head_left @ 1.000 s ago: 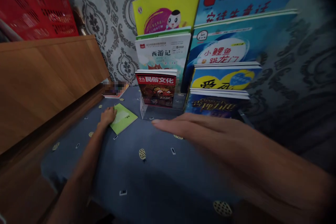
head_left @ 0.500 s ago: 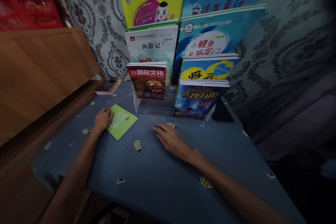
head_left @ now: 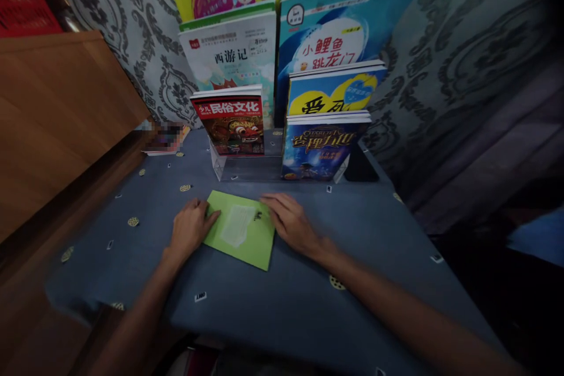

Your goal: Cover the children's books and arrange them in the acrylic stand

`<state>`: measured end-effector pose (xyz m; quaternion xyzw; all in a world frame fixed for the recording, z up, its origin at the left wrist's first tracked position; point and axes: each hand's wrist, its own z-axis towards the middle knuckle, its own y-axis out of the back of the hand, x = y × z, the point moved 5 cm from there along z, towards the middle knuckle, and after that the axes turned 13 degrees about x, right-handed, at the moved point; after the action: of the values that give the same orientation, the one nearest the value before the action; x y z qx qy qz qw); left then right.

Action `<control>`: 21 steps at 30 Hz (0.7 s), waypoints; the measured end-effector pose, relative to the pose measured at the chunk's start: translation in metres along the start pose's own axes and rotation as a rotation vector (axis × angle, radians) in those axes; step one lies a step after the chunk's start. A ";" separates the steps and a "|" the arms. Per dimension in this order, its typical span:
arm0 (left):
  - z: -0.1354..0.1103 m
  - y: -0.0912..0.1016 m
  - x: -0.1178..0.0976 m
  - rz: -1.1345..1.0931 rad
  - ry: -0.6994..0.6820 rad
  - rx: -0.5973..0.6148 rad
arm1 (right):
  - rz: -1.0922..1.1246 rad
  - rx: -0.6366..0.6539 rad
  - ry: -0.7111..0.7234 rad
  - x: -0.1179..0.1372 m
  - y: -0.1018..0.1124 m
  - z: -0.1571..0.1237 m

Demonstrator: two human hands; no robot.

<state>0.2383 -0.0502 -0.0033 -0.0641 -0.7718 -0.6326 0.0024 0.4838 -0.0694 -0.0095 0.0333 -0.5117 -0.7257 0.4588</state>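
The green booklet (head_left: 243, 230) is touched along its left edge by the left hand (head_left: 190, 227), grip unclear. Its far right corner is covered by the right hand (head_left: 294, 226), fingers outstretched.

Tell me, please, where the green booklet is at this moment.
In the head view, the green booklet lies slightly left of centre on the grey-blue tablecloth, between the left hand and the right hand, in front of the book stand.
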 end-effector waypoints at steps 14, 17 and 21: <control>-0.007 -0.010 -0.045 -0.070 -0.177 0.015 | -0.171 0.376 0.115 0.038 -0.034 -0.003; -0.006 -0.006 -0.047 -0.021 -0.199 0.016 | -0.164 0.414 0.102 0.037 -0.037 -0.003; 0.003 -0.004 -0.043 -0.062 -0.234 0.023 | -0.183 0.463 0.098 0.037 -0.036 -0.003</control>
<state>0.2806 -0.0518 -0.0116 -0.1138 -0.7757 -0.6115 -0.1065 0.4415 -0.0951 -0.0233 0.2186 -0.6362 -0.6254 0.3954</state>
